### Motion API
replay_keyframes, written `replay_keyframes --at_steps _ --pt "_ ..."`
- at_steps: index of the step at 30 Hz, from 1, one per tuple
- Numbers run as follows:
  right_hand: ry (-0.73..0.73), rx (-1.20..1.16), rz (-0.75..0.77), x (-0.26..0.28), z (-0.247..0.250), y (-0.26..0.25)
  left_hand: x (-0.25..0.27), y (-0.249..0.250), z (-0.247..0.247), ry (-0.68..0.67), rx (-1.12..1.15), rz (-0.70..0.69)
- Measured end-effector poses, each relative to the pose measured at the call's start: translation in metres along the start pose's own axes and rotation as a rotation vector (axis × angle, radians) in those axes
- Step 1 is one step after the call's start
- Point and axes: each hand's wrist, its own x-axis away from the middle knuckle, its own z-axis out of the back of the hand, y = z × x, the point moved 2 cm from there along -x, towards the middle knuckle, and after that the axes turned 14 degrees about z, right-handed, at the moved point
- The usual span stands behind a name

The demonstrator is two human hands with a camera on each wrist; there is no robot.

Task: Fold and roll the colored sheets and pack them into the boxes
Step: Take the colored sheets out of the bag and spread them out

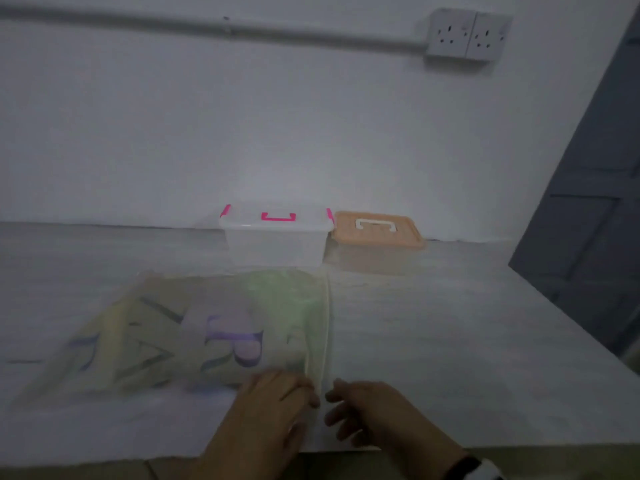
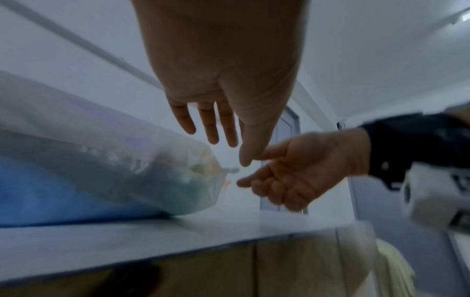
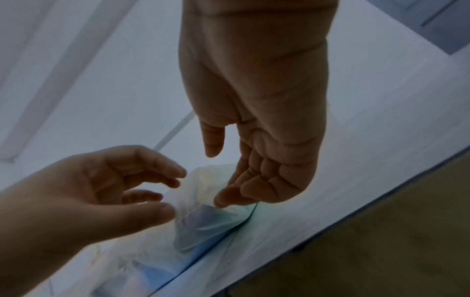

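Colored sheets: a clear plastic bag of them lies flat on the table, left of centre in the head view; pale yellow, lilac and green layers with large letter shapes show through, blurred. Its zip edge runs along the right side, towards my hands.

My left hand: low on the near right corner of the bag, palm down. In the left wrist view its fingers hang nearly straight above the bag's end, loosely spread and closed on nothing. Whether the fingertips touch the plastic I cannot tell.

My right hand: just beside the left, a narrow gap between them, over the bag's zip edge. In the right wrist view its fingers are loosely curled, their tips at the crumpled corner of the bag; no firm pinch is visible. A dark cuff and a white wrist unit sit behind it.

Clear box: at the back of the table against the wall, lid on, pink clips and pink handle.

Orange-lidded box: touching or just beside the clear box on its right, lid on, white handle.

Table: pale surface carrying bag and boxes.

Wall socket: double outlet, upper right on the wall.
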Motion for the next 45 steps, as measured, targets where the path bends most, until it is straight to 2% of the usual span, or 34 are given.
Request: replay_keyframes --at_steps 3,11,17,21,25,30,33,37,45 --pt "0.010 -0.035 -0.034 -0.009 -0.014 0.002 -0.015 0.000 -0.007 0.125 -0.114 -0.087" --pt "0.103 0.039 0.075 -0.011 -0.023 0.004 -0.022 -0.005 -0.017 0.117 -0.090 -0.084" --pt "0.211 0.007 0.000 -0.013 -0.025 0.010 -0.027 -0.004 -0.023 0.062 -0.050 -0.208" --pt "0.223 0.118 -0.011 -0.022 -0.023 0.004 -0.040 -0.005 -0.021 -0.054 0.038 -0.220" --pt "0.234 0.136 -0.019 -0.034 -0.019 0.003 -0.063 -0.019 -0.027 -0.277 0.094 -0.088" --pt "0.265 0.111 0.001 -0.052 -0.013 0.003 -0.070 -0.025 -0.025 -0.379 0.389 -0.133" --pt "0.276 0.110 0.023 -0.073 -0.006 -0.002 -0.080 -0.036 -0.024 -0.494 0.434 -0.035" --pt "0.282 0.120 0.003 -0.116 0.006 -0.011 -0.091 -0.041 -0.022 -0.644 0.495 0.030" --pt "0.164 0.127 0.006 -0.208 0.036 -0.034 -0.120 -0.039 -0.031 -0.626 0.507 0.111"
